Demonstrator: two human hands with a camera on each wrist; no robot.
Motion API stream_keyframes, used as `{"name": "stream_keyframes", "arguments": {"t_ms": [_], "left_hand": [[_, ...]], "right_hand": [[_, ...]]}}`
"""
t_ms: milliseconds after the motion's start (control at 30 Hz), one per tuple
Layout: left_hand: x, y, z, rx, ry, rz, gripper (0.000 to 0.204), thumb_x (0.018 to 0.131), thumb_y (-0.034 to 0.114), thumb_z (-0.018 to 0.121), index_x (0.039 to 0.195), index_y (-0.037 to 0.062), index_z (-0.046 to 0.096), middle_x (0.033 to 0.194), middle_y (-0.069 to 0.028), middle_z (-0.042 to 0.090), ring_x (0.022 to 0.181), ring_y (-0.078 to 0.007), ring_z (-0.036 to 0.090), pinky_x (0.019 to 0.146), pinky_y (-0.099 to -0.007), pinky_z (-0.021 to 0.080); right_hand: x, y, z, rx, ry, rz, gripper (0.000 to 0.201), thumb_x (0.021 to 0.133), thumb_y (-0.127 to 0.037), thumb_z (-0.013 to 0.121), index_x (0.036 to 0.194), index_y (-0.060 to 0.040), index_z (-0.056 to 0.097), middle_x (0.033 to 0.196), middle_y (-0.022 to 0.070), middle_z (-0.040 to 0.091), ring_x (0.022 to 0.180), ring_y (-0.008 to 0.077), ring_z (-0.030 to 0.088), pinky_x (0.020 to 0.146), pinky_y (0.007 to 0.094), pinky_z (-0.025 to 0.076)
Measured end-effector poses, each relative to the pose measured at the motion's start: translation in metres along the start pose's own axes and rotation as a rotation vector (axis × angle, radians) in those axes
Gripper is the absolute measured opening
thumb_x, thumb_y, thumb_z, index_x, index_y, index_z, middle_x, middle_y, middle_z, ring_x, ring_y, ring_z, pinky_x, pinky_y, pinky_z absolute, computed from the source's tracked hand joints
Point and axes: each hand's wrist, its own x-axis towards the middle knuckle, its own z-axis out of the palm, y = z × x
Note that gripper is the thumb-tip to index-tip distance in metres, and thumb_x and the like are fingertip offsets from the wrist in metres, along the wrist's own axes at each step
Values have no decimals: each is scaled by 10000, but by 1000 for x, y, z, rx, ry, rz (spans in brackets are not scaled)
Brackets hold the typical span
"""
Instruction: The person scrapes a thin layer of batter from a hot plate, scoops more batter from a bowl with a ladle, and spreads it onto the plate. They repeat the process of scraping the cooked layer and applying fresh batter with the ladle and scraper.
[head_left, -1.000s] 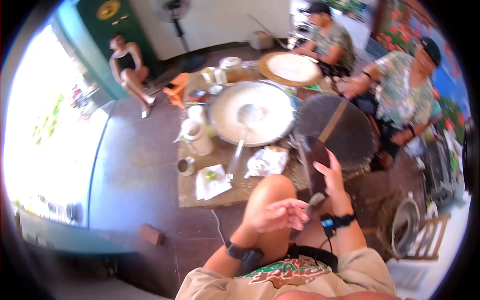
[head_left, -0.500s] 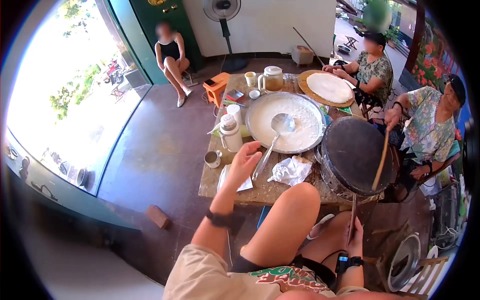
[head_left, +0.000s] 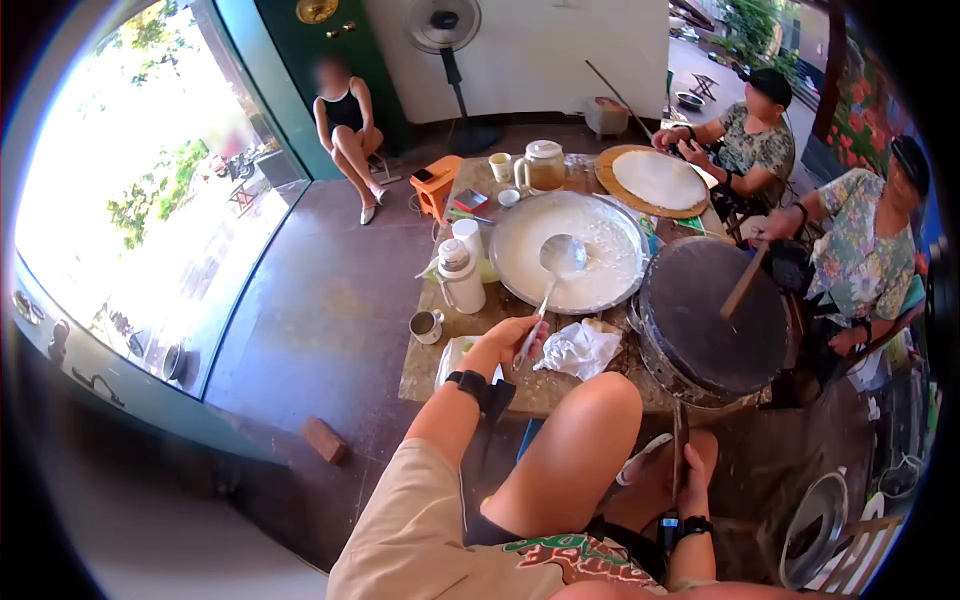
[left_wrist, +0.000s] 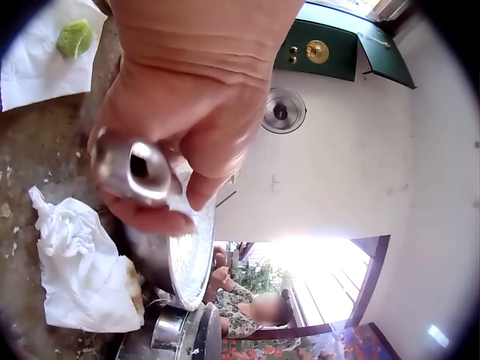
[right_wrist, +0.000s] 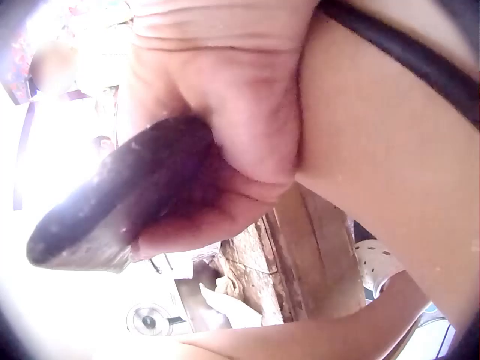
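My left hand (head_left: 512, 338) grips the handle of a metal ladle (head_left: 563, 254), and the handle's hollow end (left_wrist: 135, 171) faces the left wrist camera. The ladle's bowl rests in white batter (head_left: 612, 232) inside a wide metal basin (head_left: 499, 272). Low by my right leg, my right hand (head_left: 692, 488) holds a long, dark, flat board (right_wrist: 112, 199) with fingers curled under it. In the head view this board stands nearly upright below the edge of a round black griddle (head_left: 712, 315). Crumpled white cloth (head_left: 580, 348) lies right of my left hand.
At the right, a seated person (head_left: 865, 240) holds a wooden stick (head_left: 745, 288) over the griddle. Another sits behind a round board (head_left: 608, 180) bearing a thin white sheet. A thermos (head_left: 460, 285), metal mug (head_left: 426, 326) and glass jug (head_left: 545, 165) stand on the table (head_left: 425, 378).
My left hand has come down onto the ladle handle and taken hold of it. Earlier the dark board was raised near my lap; my right hand now holds it lower. The wooden stick has shifted over the griddle.
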Motion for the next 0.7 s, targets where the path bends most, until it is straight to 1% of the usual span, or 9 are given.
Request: {"name": "stream_keyframes", "arguments": {"t_ms": [33,67,100,167,200,267,367,467,700], "left_hand": [[9,-1,-5,-6,-80,-21,215,901,251,531,956,44,521,681,-10,507,506,-94,444,428,-222,395],[11,0,-2,-11,-34,26,174,896,213,526,936,44,518,644,11,476,477,-67,403,387,-205,350],[7,4,10,63,58,85,152,896,193,514,911,42,519,637,14,467,469,-67,390,380,-193,340],[5,12,17,62,100,104,118,887,148,495,905,32,503,631,13,449,448,-64,374,357,-186,306],[-5,19,22,203,24,182,110,880,146,512,899,39,494,625,19,442,435,-61,368,353,-193,295],[-34,37,41,276,56,320,132,869,163,539,910,58,470,630,22,428,407,-55,343,355,-207,280],[-63,58,62,393,152,426,157,895,212,529,954,80,467,629,33,413,401,-43,328,336,-194,258],[-83,75,78,489,209,502,176,898,231,531,967,82,468,629,30,419,407,-44,351,344,-197,282],[-103,87,101,721,299,551,181,898,233,528,972,78,468,633,27,426,410,-51,385,346,-211,330]], "right_hand": [[-4,-1,6,-17,26,-6,297,843,-269,604,1063,-73,566,873,51,615,810,173,588,705,289,472],[-9,-3,11,-30,59,-14,292,850,-258,594,1069,-67,561,897,56,612,848,172,582,745,293,464],[-12,-3,16,-47,65,-24,252,851,-276,591,1023,-91,573,831,29,604,739,155,567,643,275,451],[-8,-3,21,-82,77,-47,188,854,-310,584,931,-140,598,700,-26,588,521,119,536,438,238,425],[-8,-4,17,-69,36,-43,217,856,-291,583,976,-111,586,763,-2,597,620,134,553,535,253,439],[-10,-6,8,-37,-52,-43,288,860,-252,580,1067,-53,561,888,47,615,816,163,587,729,282,465],[-13,-11,15,1,-153,-15,284,857,-241,585,1059,-43,562,891,46,618,813,163,588,724,274,463],[-17,-13,29,11,-66,-23,211,858,-262,586,970,-84,581,783,8,610,671,126,578,585,247,463],[-12,-6,20,6,-44,-38,347,828,-246,627,1095,-39,549,932,35,609,817,155,583,738,263,456]]}}
